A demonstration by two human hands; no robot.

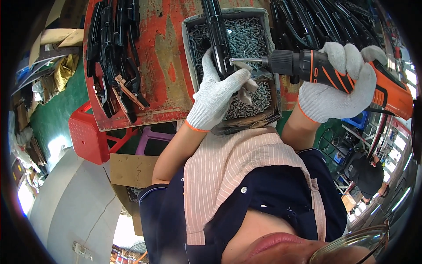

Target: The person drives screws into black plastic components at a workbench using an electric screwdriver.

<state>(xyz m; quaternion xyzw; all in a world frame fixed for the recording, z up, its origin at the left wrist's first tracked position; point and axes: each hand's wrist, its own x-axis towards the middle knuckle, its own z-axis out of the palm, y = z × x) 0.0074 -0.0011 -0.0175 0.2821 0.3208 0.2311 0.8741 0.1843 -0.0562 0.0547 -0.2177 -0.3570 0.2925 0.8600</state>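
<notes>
My left hand (214,97), in a white knit glove with an orange cuff edge, is closed around the lower end of a long glossy black part (214,26). In my gloved right hand (345,86) is an orange and black electric screwdriver (288,62), held level and pointing left. The tip of its bit (246,60) meets the side of the black part, close to my left fingers; whether a screw sits there is too small to tell. Both are above a worn box (187,48) of loose screws (252,42), with darker ones (246,105) in its near section.
On the worn red table (158,57), black parts (115,48) are piled at left and more black parts (303,22) at right. A red stool (90,134), a purple stool (151,138) and a cardboard box (132,169) stand below left. Another person (367,174) is at far right.
</notes>
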